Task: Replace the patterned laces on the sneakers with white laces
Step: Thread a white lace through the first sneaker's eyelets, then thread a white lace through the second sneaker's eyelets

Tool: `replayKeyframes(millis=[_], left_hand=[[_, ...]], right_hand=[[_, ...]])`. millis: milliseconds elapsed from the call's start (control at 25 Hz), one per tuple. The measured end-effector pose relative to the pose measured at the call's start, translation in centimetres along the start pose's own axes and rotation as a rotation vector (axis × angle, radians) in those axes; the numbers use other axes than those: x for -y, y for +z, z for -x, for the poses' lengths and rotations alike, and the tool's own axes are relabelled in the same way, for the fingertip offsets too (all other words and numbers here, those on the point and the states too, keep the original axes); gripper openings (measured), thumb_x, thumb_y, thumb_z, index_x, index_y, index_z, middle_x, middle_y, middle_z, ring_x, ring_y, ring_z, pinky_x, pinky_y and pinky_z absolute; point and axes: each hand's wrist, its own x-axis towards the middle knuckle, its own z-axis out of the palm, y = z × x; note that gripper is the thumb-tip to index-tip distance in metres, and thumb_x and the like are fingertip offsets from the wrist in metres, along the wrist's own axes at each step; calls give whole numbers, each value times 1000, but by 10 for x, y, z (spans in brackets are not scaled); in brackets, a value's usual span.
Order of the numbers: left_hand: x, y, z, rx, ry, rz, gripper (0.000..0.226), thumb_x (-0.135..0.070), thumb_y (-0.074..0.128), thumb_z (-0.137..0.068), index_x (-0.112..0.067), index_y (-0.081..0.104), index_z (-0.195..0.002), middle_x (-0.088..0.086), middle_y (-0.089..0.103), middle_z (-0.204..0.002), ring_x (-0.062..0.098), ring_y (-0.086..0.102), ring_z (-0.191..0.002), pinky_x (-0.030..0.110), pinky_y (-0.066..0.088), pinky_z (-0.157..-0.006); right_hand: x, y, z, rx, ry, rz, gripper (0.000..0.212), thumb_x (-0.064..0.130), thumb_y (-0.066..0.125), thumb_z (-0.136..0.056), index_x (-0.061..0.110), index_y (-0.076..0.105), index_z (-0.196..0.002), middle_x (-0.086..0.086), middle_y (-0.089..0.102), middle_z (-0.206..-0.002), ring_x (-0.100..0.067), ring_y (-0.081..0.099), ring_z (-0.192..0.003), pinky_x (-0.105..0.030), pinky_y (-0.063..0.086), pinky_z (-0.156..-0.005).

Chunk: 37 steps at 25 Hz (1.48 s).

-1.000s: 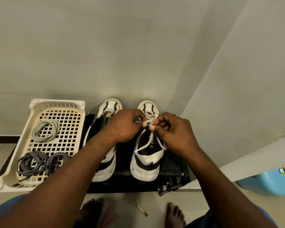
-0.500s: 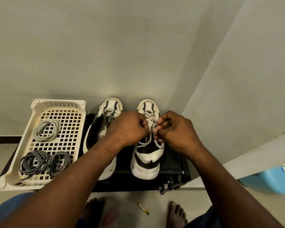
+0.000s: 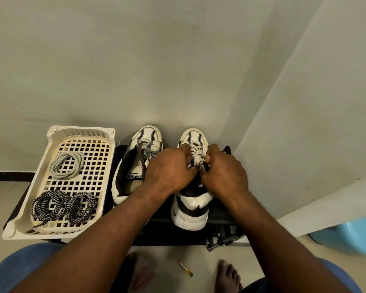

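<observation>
Both hands are on the right shoe (image 3: 191,205): the left hand (image 3: 169,168) and right hand (image 3: 224,172) each have fingers curled in, pinching the white lace (image 3: 197,158) up by the top eyelets. It's soft, light, floppy stuff, so I'd grab it close to the tips or right at an eyelet. The spare white lace (image 3: 67,164) sits coiled at the far end of the basket (image 3: 82,131), left of the unlaced shoe (image 3: 135,166), with the patterned laces (image 3: 61,205) at the near end.

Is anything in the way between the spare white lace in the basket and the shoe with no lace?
Only the basket's low side wall lies between the coiled white lace and the unlaced shoe. The left hand, gripping the other shoe's lace, covers part of the unlaced one.
</observation>
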Motion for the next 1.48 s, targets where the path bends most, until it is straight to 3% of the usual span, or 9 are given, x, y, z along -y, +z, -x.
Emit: replayKeyframes(millis=[120, 280, 480, 680, 800, 920, 1120, 1320, 1480], left_hand=[[1, -8, 0, 42, 5, 71, 21, -44, 70, -80, -32, 55, -90, -8, 63, -74, 20, 64, -75, 32, 48, -65], [6, -20, 3, 83, 66, 159, 19, -41, 60, -78, -30, 63, -93, -8, 68, -78, 16, 65, -76, 36, 56, -71], [31, -44, 20, 15, 42, 179, 15, -20, 60, -84, -33, 63, -91, -7, 69, -79, 16, 63, -75, 28, 45, -65], [71, -76, 49, -62, -34, 66, 8, -24, 61, -87, -27, 64, -94, -1, 71, -82, 23, 66, -77, 29, 41, -63], [97, -94, 57, -107, -165, -45, 10, -24, 61, -85, -27, 69, -91, 1, 73, -89, 27, 68, -85, 33, 48, -68], [127, -102, 61, -161, -432, -226, 25, -21, 61, -90, -24, 72, -113, 3, 70, -113, 30, 68, -101, 37, 54, -80], [169, -106, 72, 61, -741, -344, 41, -25, 63, -94, -17, 59, -134, 11, 52, -134, 34, 61, -119, 44, 51, -89], [179, -98, 67, 87, -718, -355, 41, -24, 62, -94, -20, 60, -135, 11, 52, -135, 34, 61, -120, 45, 52, -92], [171, -102, 58, 56, -608, -238, 23, -25, 63, -92, -22, 70, -114, 6, 69, -116, 29, 68, -103, 40, 56, -83]], right_hand=[[-1, -9, -3, 52, -48, -173, 33, 12, 72, -80, 26, 52, -103, 7, 61, -86, -18, 60, -79, -30, 41, -62], [11, -17, 6, -93, -221, -346, 27, 4, 65, -80, 28, 60, -91, 13, 59, -83, -3, 58, -76, -18, 43, -66], [48, -1, 2, -176, -409, -393, 20, 7, 67, -82, 24, 63, -91, 9, 63, -90, -11, 60, -82, -37, 55, -73], [101, 17, 3, -121, -527, -380, 15, 14, 65, -86, 24, 65, -98, 9, 65, -93, -13, 61, -85, -38, 54, -75], [126, 29, 3, -53, -578, -315, 17, 19, 64, -91, 22, 71, -107, 5, 71, -102, -17, 63, -96, -36, 53, -81], [146, 44, 2, 25, -642, -147, 23, 28, 63, -95, 23, 71, -116, 3, 71, -113, -23, 58, -109, -40, 51, -91], [164, 59, 4, -49, -636, -64, 26, 37, 62, -96, 26, 71, -117, 5, 70, -116, -20, 50, -111, -45, 45, -101], [167, 60, 4, -6, -628, -63, 26, 39, 62, -97, 27, 71, -117, 6, 68, -118, -19, 48, -114, -45, 45, -101], [166, 49, 0, -51, -597, -156, 21, 34, 67, -94, 26, 72, -113, 6, 68, -110, -19, 50, -112, -43, 47, -97]])
